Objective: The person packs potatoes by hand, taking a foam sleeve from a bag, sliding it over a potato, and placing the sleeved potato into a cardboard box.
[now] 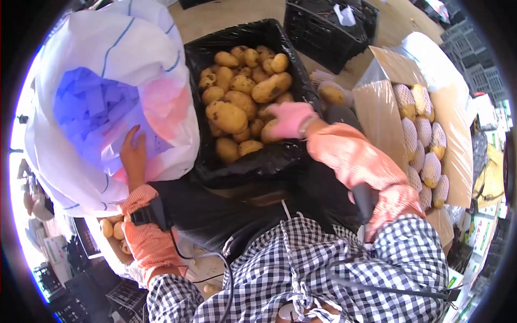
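Note:
My right hand (291,120), in a pink glove, reaches over the right side of a black-lined crate (253,171) heaped with potatoes (229,116). Its fingers curl round a potato (267,131) near the edge of the heap, partly hiding it. To the left, my bare left hand (133,153) is in the mouth of a big white sack (145,43). Thumb and fingers there are apart, over pale foam net sleeves (89,102) that look bluish. I make out nothing held in that hand.
On the right stands an open cardboard box (449,134) with potatoes in foam nets (431,169). Another black crate (323,35) is behind the potato crate. A netted potato (332,95) lies between crate and box. More potatoes (112,229) sit low on the left.

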A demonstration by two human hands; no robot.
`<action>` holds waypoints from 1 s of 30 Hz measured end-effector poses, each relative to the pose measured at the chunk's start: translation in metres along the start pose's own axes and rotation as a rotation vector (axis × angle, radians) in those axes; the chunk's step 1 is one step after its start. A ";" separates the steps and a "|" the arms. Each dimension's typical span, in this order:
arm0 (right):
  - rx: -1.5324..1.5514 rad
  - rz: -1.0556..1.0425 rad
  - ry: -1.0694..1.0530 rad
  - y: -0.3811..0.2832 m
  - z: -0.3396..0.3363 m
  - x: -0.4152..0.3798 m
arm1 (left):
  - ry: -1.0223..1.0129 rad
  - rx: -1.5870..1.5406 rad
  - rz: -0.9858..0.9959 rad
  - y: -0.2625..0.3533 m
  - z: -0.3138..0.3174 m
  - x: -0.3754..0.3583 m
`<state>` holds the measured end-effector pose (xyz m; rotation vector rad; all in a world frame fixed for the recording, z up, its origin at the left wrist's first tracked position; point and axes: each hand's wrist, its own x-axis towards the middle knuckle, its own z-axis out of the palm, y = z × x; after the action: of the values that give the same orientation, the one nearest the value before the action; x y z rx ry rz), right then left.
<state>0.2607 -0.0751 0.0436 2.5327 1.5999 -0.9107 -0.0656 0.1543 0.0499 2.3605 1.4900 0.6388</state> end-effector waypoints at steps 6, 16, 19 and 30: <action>-0.450 -0.310 -0.357 -0.001 0.039 0.059 | 0.054 -0.544 -0.040 0.036 -0.038 -0.059; 2.257 -0.523 -0.103 -0.011 0.052 -0.032 | 0.327 -0.359 0.312 0.162 0.050 -0.071; 2.056 -0.592 0.295 -0.026 0.074 -0.025 | 0.166 -0.432 0.532 0.205 0.080 -0.109; 1.376 -0.540 0.027 0.010 0.055 -0.051 | -0.674 -1.639 -0.550 0.167 0.078 -0.074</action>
<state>0.2277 -0.1388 0.0188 2.5775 2.1239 -2.8366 0.0761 0.0160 0.0422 0.6992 0.6420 0.4756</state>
